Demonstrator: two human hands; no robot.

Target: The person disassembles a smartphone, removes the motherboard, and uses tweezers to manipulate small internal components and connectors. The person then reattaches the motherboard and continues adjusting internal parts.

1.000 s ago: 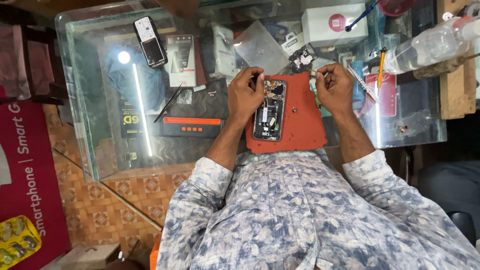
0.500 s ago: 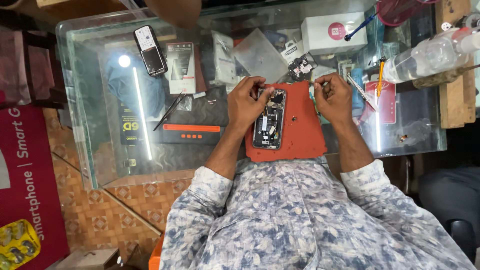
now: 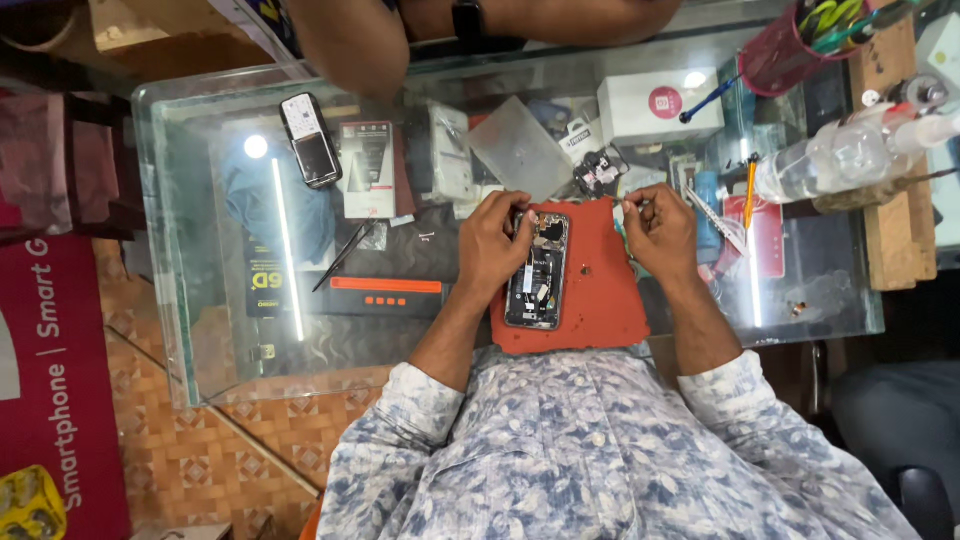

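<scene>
Starting far left on the glass desk (image 3: 200,330), a small keypad phone (image 3: 311,139) is laid flat near the back edge, with a boxed accessory pack (image 3: 368,168) just beside it and a pair of black tweezers (image 3: 345,256) lying at a slant a bit nearer. An orange and black bar-shaped gadget (image 3: 386,295) is seen under or on the glass, can't tell which.

The left hand (image 3: 497,237) is reached in from a bent forearm, palm down, fingers curled and pressed onto the upper left edge of the opened phone (image 3: 538,270). So it's closed down on the phone, pinning it rather than lifting it.

The opened phone is laid lengthwise on the orange mat (image 3: 600,300), toward the mat's left half, right in front of the person's chest. Its back is off and the insides are exposed: dark frame, metal shields, small connectors and a pale strip down the middle.

The right hand (image 3: 658,225) is held up off the mat's top right corner, wrist cocked, fingertips pinched narrow together around something tiny. What's being pinched is too small to make out.

Further right, a white box (image 3: 655,105) is sat at the back, an orange pen (image 3: 749,190) is lying by a red card, and a clear plastic bottle (image 3: 840,160) is lying on its side against a wooden block
</scene>
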